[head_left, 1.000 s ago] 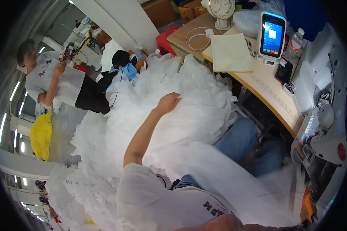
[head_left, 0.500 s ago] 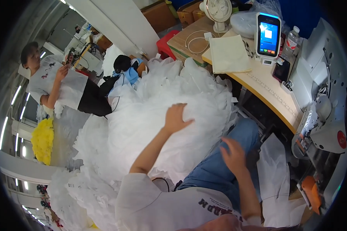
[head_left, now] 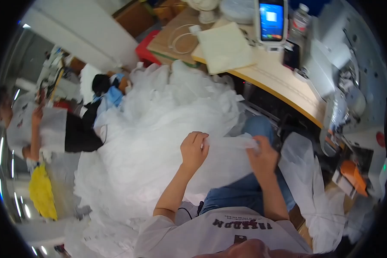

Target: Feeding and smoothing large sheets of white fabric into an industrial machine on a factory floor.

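A big heap of sheer white ruffled fabric (head_left: 150, 116) lies over my lap and to the left of it. My left hand (head_left: 194, 151) is closed over the heap, with a bit of the white fabric between thumb and fingers. My right hand (head_left: 262, 155), slightly blurred, pinches another part of the same fabric above my right thigh. Between the two hands a strip of the fabric runs roughly level. The rest of the heap spreads down to the left.
At the right, a sewing machine (head_left: 348, 99) stands by a wooden table (head_left: 284, 88) with a lit handheld device (head_left: 271, 21), a phone, a bottle and a cream cloth (head_left: 228, 48). White fabric (head_left: 305, 172) hangs below. Another person (head_left: 38, 122) stands at the left, near yellow fabric (head_left: 42, 191).
Both hands were apart and bare above the heap; now each grips the white fabric. The left hand came lower, the right rose slightly. The whole view has shifted.
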`<state>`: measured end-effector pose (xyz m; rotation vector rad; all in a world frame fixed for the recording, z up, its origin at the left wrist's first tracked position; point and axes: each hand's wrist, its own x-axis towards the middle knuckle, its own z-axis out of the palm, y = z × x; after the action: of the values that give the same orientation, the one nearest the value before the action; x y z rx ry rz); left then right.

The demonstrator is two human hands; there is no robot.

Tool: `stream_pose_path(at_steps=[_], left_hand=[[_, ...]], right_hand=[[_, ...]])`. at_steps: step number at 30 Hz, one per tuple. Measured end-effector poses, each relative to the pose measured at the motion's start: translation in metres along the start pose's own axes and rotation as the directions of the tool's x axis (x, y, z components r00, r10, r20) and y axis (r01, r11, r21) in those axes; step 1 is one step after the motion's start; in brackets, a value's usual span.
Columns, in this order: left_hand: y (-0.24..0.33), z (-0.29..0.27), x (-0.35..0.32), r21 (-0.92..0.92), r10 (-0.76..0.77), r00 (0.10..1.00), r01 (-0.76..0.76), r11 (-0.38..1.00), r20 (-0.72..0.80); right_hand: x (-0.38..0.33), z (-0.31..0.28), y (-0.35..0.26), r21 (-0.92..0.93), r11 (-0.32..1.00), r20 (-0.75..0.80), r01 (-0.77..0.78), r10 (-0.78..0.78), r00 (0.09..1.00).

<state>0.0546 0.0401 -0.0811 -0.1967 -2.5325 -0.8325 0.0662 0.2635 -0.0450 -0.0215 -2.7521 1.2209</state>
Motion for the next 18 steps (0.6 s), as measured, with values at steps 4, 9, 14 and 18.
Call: stream_pose_path(at_steps=[4, 9, 14, 18], left_hand=[[0.074, 0.006, 0.029, -0.328, 0.057, 0.975, 0.017, 0.944, 0.216], [0.122, 0.033, 0.071, -0.347, 0.378, 0.908, -0.302, 0.888, 0.179], [0.101, 0.068, 0.088, -0.597, -0.027, 0.745, 0.555, 0.579, 0.667], [0.155, 0.083, 0.080, -0.624, 0.049, 0.658, 0.684, 0.376, 0.751]], right_hand=[[-0.020, -0.135, 0.019, -0.130, 0.942, -0.499, -0.308, 0.206, 0.842], [-0.060, -0.220, 0.070, 0.529, 0.846, -0.195, -0.069, 0.201, 0.960], [-0.060, -0.204, 0.104, 0.998, 0.008, -0.065, 0.065, 0.047, 0.997], [-0.057, -0.198, 0.125, 0.975, -0.217, -0.027, 0.050, 0.108, 0.994]])
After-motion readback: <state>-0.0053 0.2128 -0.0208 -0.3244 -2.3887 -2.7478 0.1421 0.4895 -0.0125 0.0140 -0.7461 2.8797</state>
